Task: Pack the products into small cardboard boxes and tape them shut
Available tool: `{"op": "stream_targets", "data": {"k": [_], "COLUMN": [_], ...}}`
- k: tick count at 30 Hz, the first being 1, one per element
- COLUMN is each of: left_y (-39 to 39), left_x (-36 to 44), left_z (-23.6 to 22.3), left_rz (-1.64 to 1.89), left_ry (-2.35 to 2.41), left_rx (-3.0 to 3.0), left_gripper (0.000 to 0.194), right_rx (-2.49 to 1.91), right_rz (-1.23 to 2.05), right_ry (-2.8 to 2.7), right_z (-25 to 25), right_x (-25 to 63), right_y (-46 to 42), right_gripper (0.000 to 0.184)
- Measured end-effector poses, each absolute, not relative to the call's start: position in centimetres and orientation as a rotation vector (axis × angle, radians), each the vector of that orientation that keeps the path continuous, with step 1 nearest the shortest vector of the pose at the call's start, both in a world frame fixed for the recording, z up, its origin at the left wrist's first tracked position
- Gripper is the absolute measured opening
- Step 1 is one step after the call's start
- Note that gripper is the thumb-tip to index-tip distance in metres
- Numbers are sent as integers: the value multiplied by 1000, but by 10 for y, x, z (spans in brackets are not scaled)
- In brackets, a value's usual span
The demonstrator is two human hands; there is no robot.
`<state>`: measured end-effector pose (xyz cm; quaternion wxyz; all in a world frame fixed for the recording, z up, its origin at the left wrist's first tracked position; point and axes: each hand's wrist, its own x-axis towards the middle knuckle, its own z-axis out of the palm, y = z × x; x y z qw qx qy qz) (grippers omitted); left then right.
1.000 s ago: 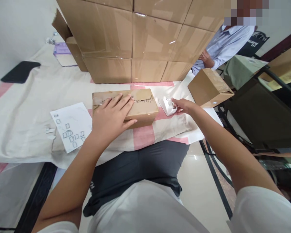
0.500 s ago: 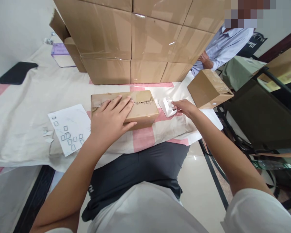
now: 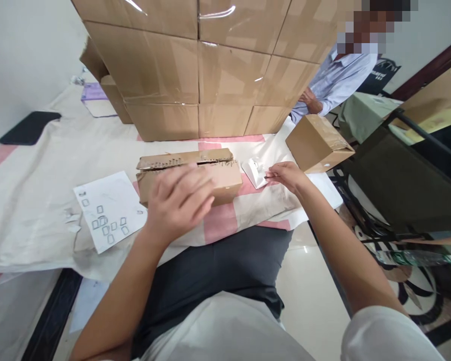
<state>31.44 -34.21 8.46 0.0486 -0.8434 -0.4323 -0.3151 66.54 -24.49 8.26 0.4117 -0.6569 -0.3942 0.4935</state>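
A small brown cardboard box lies in front of me, its top flaps parted along a torn seam. Over its front flap hovers my left hand, fingers stretched out and slightly blurred, holding nothing. To the right of the box, a small white object with a cut-out rests on the cloth; its kind is unclear. My right hand pinches at the right end of this white object, with the fingertips partly hidden.
Behind the box rises a wall of taped cartons. Another carton stands at the right edge of the bed-like surface. A paper with drawn squares lies left, a black tablet-like slab farther back. A person sits beyond, right.
My left hand has lifted off the box top, and the flaps now gape along the seam. My right hand stays at the white object. The view has tilted slightly.
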Motion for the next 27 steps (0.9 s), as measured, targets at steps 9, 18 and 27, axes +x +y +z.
{"op": "stream_targets", "data": {"k": [9, 18, 27], "left_y": [-347, -243, -240], "left_x": [492, 550, 546], "left_z": [9, -7, -9], "left_rz": [-1549, -1580, -1629], "left_ry": [-951, -1801, -1800], "left_rx": [-2971, -2712, -2641], "left_gripper": [51, 103, 96], "right_rx": [-1311, -1278, -1542], "right_rz": [1147, 1072, 1185], "right_ry": [-1028, -1109, -1004], "right_z": [48, 44, 47], "right_x": [668, 669, 678], "right_y": [-268, -278, -307], "right_gripper": [24, 32, 20]}}
